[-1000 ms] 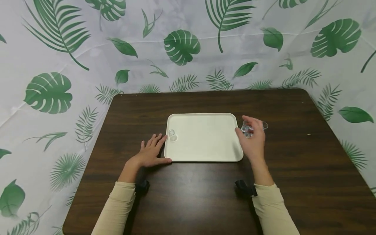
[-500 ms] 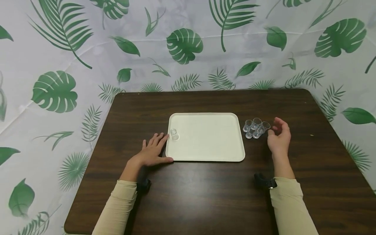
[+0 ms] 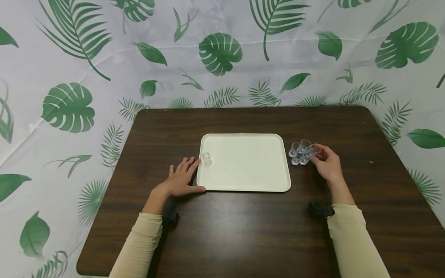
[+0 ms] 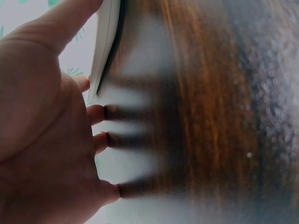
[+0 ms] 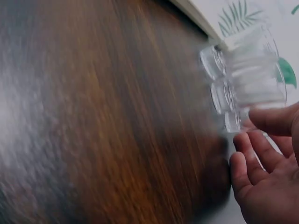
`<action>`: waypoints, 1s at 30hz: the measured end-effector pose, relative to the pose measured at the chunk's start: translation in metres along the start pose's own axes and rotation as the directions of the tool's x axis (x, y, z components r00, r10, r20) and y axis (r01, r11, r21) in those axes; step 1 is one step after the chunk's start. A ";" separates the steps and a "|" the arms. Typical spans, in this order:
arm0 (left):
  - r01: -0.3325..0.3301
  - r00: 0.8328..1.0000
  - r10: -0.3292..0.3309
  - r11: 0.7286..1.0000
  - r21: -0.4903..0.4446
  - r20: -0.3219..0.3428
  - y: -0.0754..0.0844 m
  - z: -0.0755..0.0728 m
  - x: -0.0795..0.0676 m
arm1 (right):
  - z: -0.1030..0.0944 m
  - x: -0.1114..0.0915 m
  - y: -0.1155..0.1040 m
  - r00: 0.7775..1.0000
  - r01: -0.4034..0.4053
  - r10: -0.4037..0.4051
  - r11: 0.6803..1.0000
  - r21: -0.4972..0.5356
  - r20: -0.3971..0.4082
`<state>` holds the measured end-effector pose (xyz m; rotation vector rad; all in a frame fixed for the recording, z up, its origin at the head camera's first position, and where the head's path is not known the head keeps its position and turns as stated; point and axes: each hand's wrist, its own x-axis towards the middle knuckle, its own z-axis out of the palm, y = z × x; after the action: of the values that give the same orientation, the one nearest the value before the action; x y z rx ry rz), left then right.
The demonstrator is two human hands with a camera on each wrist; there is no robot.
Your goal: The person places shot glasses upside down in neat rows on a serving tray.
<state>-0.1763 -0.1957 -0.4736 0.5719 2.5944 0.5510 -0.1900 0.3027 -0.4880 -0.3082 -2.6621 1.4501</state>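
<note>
A white rectangular tray (image 3: 245, 162) lies on the table with one small clear shot glass (image 3: 206, 157) standing near its left edge. My left hand (image 3: 179, 181) rests at the tray's left side, its fingers spread on the table and its thumb along the near corner. To the right of the tray, several clear shot glasses (image 3: 299, 152) stand close together. My right hand (image 3: 326, 162) pinches the rightmost glass (image 3: 315, 150) between thumb and fingers. In the right wrist view, the thumb (image 5: 273, 120) is against the edge of the glasses, partly blurred.
The dark wood-grain table (image 3: 222, 231) stretches around the tray, its far edge against a white cloth (image 3: 222, 88) printed with green leaves. Black straps with wrist cameras (image 3: 320, 209) sit on both wrists.
My right hand has moved from over the glasses to their right side, then back left onto the rightmost glass. The left hand stays by the tray.
</note>
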 end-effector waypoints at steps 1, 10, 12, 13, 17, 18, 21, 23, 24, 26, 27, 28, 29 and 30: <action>0.000 1.000 0.000 1.000 0.000 -0.001 0.000 0.000 0.000 | 0.000 0.000 0.000 1.000 0.008 -0.008 1.000 -0.011 0.011; -0.010 1.000 0.010 1.000 0.000 -0.015 -0.002 0.003 0.001 | 0.001 -0.001 0.004 0.999 0.049 -0.050 0.998 -0.048 -0.018; -0.009 1.000 0.009 1.000 0.003 -0.013 -0.004 0.004 0.002 | 0.001 -0.001 0.005 0.998 0.058 -0.059 0.997 -0.054 -0.024; -0.010 1.000 0.010 1.000 0.006 -0.014 -0.006 0.006 0.003 | 0.001 -0.002 0.006 0.998 0.063 -0.065 0.996 -0.060 -0.027; -0.010 1.000 0.010 1.000 0.019 -0.016 -0.010 0.009 0.004 | -0.003 -0.003 0.009 0.996 0.085 -0.088 0.992 -0.094 -0.033; -0.014 1.000 0.014 1.000 0.013 -0.020 -0.009 0.008 0.004 | -0.004 -0.004 0.010 0.995 0.089 -0.093 0.991 -0.101 -0.035; -0.021 0.999 0.021 1.000 0.005 -0.030 -0.008 0.008 0.003 | -0.007 -0.005 0.012 0.994 0.093 -0.098 0.990 -0.109 -0.041; -0.024 0.999 0.024 1.000 -0.001 -0.030 -0.007 0.007 0.003 | -0.010 -0.006 0.013 0.994 0.091 -0.096 0.990 -0.111 -0.043; -0.022 0.999 0.022 1.000 -0.002 -0.028 -0.007 0.007 0.003 | -0.011 -0.006 0.014 0.995 0.089 -0.095 0.990 -0.110 -0.042; -0.014 1.000 0.014 1.000 0.007 -0.017 -0.006 0.007 0.003 | -0.013 -0.007 0.015 0.995 0.083 -0.088 0.990 -0.114 -0.040; -0.012 1.000 0.012 1.000 0.002 -0.017 -0.006 0.006 0.002 | -0.015 -0.007 0.015 0.995 0.082 -0.087 0.990 -0.115 -0.039; -0.011 1.000 0.011 1.000 0.001 -0.015 -0.005 0.006 0.002 | -0.016 -0.008 0.016 0.996 0.082 -0.087 0.990 -0.117 -0.038; -0.008 1.000 0.008 1.000 0.002 -0.014 -0.005 0.006 0.001 | -0.018 -0.008 0.016 0.996 0.082 -0.087 0.990 -0.118 -0.036; -0.011 1.000 0.011 1.000 -0.001 -0.017 -0.004 0.005 0.001 | -0.019 -0.009 0.015 0.996 0.079 -0.083 0.990 -0.117 -0.036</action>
<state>-0.1758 -0.1974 -0.4804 0.5836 2.6084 0.5633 -0.1756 0.3245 -0.4901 -0.2327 -2.6968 1.2569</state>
